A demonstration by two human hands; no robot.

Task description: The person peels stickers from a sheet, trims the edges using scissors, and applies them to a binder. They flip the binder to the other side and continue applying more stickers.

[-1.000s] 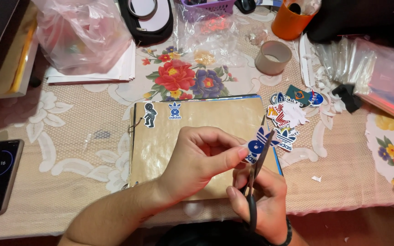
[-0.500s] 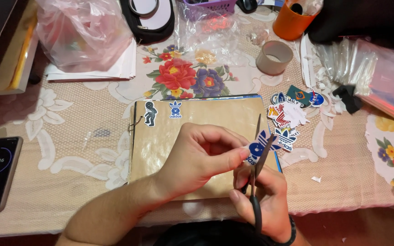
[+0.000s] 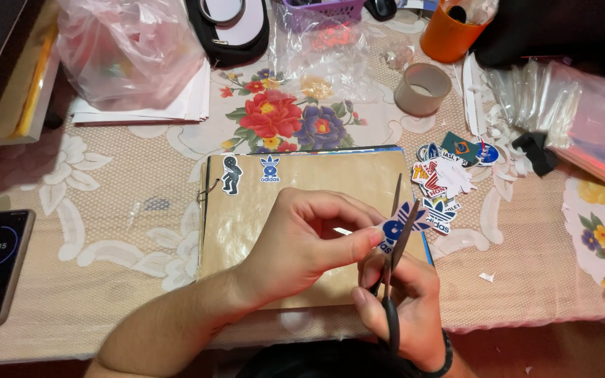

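Blue-and-white sticker (image 3: 395, 229) sits pinched in the left hand (image 3: 302, 241) above the brown notebook (image 3: 295, 210), blades of the scissors (image 3: 393, 245) parted around its edge — the right hand (image 3: 404, 308) grips the handles. The fingertips lie close to the blades; a slip could nick them or cut into the design.

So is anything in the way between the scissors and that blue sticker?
Nothing visible. The scissors in the right hand already have their open blades at the blue sticker, which the left hand pinches above the brown notebook.
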